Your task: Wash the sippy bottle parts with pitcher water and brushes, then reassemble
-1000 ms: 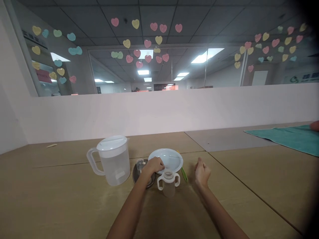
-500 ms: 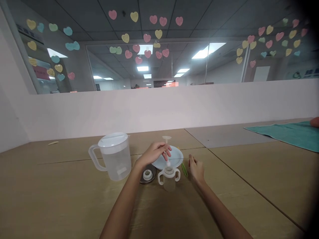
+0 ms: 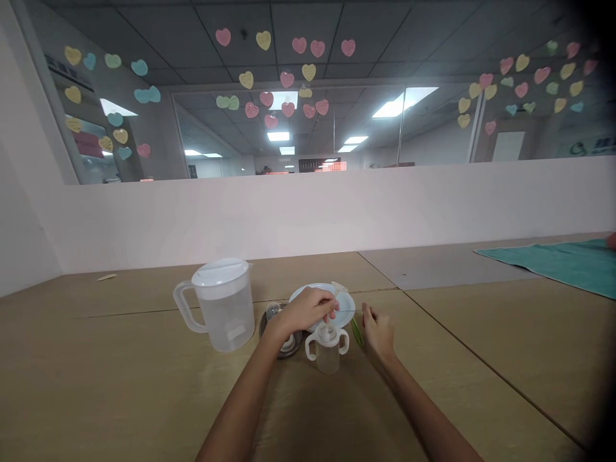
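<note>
A translucent two-handled bottle (image 3: 328,359) stands upright on the table, its mouth uncapped. My left hand (image 3: 315,309) reaches over the bottle with its fingers closed on a pale thin tool (image 3: 339,288). The tool's wide end shows above the fingers, and its lower end is at the bottle's mouth. Behind the hand lies a pale blue plate (image 3: 347,307). My right hand (image 3: 378,330) rests curled on the table right of the bottle, with nothing visible in it. Beside it is a green slender item (image 3: 357,332).
A lidded clear pitcher (image 3: 227,314) stands to the left. A dark round dish (image 3: 262,326) with small white and clear parts is partly behind my left forearm. A teal cloth (image 3: 568,260) lies at the far right, with a bit of another person's hand at its edge.
My left hand has moved slightly right and down. The pale tool has tilted to the right and its lower end has come down to the bottle's mouth. My right hand is almost unmoved.
</note>
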`<state>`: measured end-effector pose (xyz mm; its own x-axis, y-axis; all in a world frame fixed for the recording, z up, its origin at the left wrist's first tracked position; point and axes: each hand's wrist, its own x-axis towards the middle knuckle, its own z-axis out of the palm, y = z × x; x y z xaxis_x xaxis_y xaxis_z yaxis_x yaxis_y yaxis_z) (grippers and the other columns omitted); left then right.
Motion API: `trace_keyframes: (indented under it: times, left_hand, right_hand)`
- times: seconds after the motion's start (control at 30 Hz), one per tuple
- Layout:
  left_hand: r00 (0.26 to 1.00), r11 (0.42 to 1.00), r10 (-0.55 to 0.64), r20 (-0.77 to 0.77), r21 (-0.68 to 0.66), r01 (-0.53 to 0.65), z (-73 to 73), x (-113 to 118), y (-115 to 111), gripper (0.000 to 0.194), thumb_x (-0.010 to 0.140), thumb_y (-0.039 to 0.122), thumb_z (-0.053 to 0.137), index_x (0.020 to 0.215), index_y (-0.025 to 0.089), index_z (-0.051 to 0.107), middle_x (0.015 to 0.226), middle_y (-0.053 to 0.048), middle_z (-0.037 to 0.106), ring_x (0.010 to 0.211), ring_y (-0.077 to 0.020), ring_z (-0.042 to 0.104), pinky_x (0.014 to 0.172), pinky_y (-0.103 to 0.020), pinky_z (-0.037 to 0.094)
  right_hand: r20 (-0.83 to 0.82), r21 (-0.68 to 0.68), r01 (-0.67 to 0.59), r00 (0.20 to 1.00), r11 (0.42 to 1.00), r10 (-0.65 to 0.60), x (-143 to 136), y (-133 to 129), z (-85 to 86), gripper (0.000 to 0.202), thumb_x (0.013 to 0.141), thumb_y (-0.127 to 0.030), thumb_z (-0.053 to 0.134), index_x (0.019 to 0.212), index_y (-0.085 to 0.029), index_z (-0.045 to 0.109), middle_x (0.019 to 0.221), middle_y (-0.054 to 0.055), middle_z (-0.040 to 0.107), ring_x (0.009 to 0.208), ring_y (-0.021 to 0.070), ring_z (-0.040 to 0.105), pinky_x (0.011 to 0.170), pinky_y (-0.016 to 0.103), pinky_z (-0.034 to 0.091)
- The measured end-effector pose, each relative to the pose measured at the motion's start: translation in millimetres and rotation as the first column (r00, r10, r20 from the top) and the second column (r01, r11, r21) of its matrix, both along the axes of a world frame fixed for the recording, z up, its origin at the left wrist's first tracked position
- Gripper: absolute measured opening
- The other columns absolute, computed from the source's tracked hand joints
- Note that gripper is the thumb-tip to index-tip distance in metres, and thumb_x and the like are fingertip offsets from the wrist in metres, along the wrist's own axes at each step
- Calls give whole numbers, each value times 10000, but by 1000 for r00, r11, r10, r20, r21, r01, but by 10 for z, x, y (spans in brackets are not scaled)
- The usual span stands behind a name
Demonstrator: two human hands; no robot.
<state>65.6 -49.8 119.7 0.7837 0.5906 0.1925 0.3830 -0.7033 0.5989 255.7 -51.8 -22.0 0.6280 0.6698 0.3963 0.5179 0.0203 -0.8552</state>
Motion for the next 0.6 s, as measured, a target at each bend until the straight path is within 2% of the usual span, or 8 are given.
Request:
trace_keyframes:
  times: [0.17,0.37,0.5,0.6]
  left_hand:
    - [998,999,20,52,37,-22,-1,-18,14,329,849,356,351,836,154,610,776,-18,654,670,-121,563,635,-211,394]
    - [997,976,63,-51,212,-51,0,-42,10,329,833,369,406,685,159,611,633,7,583,562,-108,457,545,-220,307]
    - [993,977,24,-117,215,2,9,-36,-17,305,813,363,449,648,155,600,563,22,520,514,-95,388,498,-217,263]
    - [990,980,10,-138,197,18,3,-46,-21,289,803,356,465,670,155,625,568,22,545,507,-92,401,491,-214,268]
  right_hand:
    - [84,-14,-18,996,1000,19,-22,-17,-3,539,830,-538,298,540,-167,560,526,40,574,484,135,432,490,238,253]
    - [138,-55,-44,989,998,52,-26,-18,-12,531,838,-523,291,612,-160,607,598,64,614,523,143,476,503,237,251]
    - [183,-60,-52,981,997,62,-29,-1,-32,533,846,-513,280,647,-153,620,639,78,626,558,149,500,520,238,263]
    - [205,-69,-50,977,996,63,-32,-1,-35,539,850,-511,274,659,-150,625,647,83,631,562,150,505,523,237,267]
